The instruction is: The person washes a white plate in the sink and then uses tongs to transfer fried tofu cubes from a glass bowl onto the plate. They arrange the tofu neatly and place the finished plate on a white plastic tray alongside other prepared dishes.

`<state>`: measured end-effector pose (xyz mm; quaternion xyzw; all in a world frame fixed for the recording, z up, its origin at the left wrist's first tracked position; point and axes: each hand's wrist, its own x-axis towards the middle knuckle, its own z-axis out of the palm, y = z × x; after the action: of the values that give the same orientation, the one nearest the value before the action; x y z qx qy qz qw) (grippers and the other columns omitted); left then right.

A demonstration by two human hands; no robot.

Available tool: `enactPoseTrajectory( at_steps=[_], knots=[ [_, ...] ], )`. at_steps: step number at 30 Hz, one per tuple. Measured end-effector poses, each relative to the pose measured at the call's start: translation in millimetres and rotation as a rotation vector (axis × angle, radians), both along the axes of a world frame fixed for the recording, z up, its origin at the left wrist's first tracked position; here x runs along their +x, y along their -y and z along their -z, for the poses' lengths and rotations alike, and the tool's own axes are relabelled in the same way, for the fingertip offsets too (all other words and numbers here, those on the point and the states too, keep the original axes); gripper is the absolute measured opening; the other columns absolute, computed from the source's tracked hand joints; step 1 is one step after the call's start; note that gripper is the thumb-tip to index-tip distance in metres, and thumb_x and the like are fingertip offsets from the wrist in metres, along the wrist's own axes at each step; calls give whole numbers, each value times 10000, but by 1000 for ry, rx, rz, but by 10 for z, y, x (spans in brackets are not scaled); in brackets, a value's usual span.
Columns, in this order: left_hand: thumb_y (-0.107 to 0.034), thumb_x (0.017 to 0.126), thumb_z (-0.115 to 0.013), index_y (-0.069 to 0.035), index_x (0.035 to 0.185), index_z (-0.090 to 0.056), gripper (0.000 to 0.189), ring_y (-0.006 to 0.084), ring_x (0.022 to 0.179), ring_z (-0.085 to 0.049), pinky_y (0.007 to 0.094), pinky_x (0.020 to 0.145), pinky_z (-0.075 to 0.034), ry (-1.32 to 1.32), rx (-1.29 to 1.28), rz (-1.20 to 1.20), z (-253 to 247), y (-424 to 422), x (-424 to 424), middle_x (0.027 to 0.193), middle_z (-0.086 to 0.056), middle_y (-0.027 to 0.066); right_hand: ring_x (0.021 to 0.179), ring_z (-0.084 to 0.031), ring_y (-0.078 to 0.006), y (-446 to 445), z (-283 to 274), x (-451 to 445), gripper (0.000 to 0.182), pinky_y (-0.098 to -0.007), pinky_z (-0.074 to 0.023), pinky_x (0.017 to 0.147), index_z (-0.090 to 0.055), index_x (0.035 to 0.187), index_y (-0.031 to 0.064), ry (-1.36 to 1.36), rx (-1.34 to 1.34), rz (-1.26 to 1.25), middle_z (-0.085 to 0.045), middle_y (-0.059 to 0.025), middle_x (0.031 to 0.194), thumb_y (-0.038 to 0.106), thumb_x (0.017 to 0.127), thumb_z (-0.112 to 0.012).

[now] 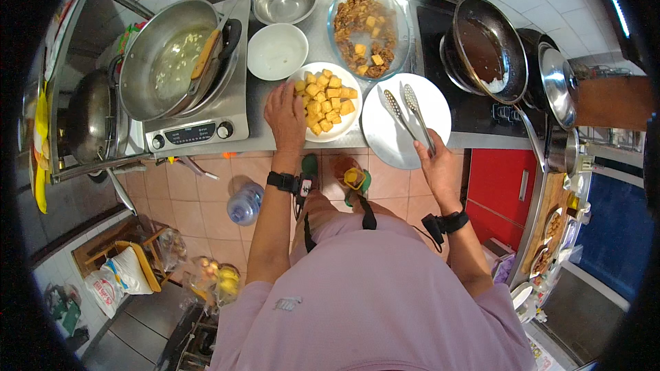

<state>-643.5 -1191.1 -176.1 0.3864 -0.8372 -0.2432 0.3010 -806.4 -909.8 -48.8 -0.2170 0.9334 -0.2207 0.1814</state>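
Observation:
My left hand (285, 116) touches the left rim of a white plate (337, 136) piled with golden fried tofu cubes (326, 100). My right hand (435, 157) holds metal tongs (420, 118) by the handle end, their perforated tips spread over a flat white plate (379, 136). Behind, an oval glass dish (330, 36) holds browned pieces of food and several similar cubes, with haze over it. A white bowl (277, 51) and a steel bowl (284, 0) stand behind my left hand.
On the left, a steel pot (178, 56) with pale liquid and a spatula (206, 54) stands on an induction cooker (198, 134). A pan (484, 46) with dark red-brown contents sits on the right cooktop, its handle (531, 134) jutting past the counter edge. A water jug (245, 203) lies on the floor.

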Motion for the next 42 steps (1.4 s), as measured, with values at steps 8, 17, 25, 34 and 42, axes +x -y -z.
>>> enactPoseTrajectory(
  at_steps=[8, 17, 25, 34, 42],
  knots=[
    [-102, 914, -598, 5, 1266, -453, 396, 390, 1226, -455, 481, 1065, -345, -197, 144, 49, 33, -134, -22, 1295, -516, 215, 747, -654, -297, -60, 519, 36, 599, -392, -537, 645, -485, 1358, -3, -219, 48, -52, -645, -177, 910, 333, 904, -682],
    [-107, 945, -533, 3, 1306, -448, 387, 378, 1240, -424, 486, 1069, -329, -203, 106, 23, 69, -81, -6, 1339, -471, 216, 1045, -516, -366, -67, 823, -39, 607, -469, -449, 889, -474, 1355, -25, -450, 43, -112, -524, -198, 1100, 275, 877, -697],
    [-226, 1004, -476, 6, 1189, -585, 316, 380, 995, -635, 415, 853, -500, -43, 427, -142, 213, 63, 272, 1112, -648, 229, 841, -619, -336, 225, 400, 90, 427, -419, -512, 763, -556, 1257, -24, -287, -226, -102, -619, -187, 919, 134, 878, -675],
    [-208, 997, -466, 21, 1118, -590, 288, 424, 944, -626, 457, 822, -482, 186, 458, 63, 138, 391, 238, 1006, -664, 250, 790, -673, -215, 1151, 1218, 751, 258, -306, -593, 678, -474, 1229, -43, 896, -606, 374, -633, -154, 980, 89, 1009, -447],
    [-152, 982, -460, 36, 1056, -560, 225, 433, 932, -602, 486, 803, -462, 183, 372, 22, -69, 144, 401, 983, -633, 245, 785, -656, -207, 1298, 1299, 958, 210, -282, -574, 540, -508, 1132, -54, 694, -616, 503, -610, -164, 1018, 45, 955, -453]
  ],
)
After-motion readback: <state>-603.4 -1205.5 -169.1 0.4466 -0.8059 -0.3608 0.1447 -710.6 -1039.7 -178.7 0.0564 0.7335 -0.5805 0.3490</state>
